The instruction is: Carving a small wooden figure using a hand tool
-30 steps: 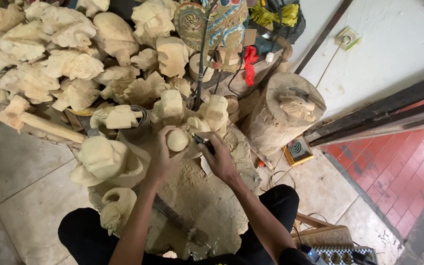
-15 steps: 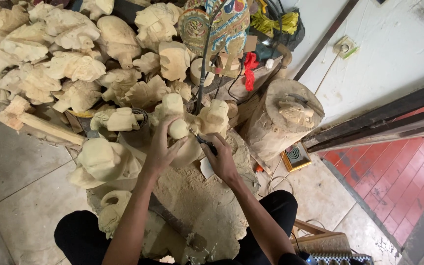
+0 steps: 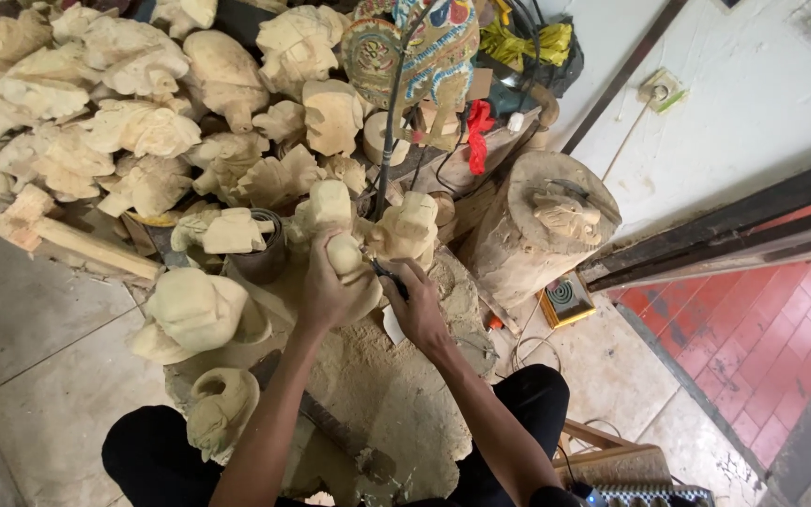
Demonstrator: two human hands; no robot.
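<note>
My left hand [image 3: 323, 296] grips a pale, rounded wooden carving [image 3: 344, 253] and holds it above a mound of sawdust [image 3: 396, 394]. My right hand [image 3: 417, 305] is closed on a dark-handled carving tool [image 3: 387, 275] whose tip touches the carving's right side. Both forearms reach up from my lap. My legs in black trousers frame the sawdust mound.
Several unfinished pale wood carvings [image 3: 143, 131] are heaped at the back left. A log stump [image 3: 537, 235] bearing a small carved figure stands right. A painted flat puppet [image 3: 415, 47] on a stick rises behind. A small yellow box [image 3: 565, 299] lies on the tile floor.
The carving in my left hand has shifted slightly up and to the right, and my right hand with the tool has stayed against it.
</note>
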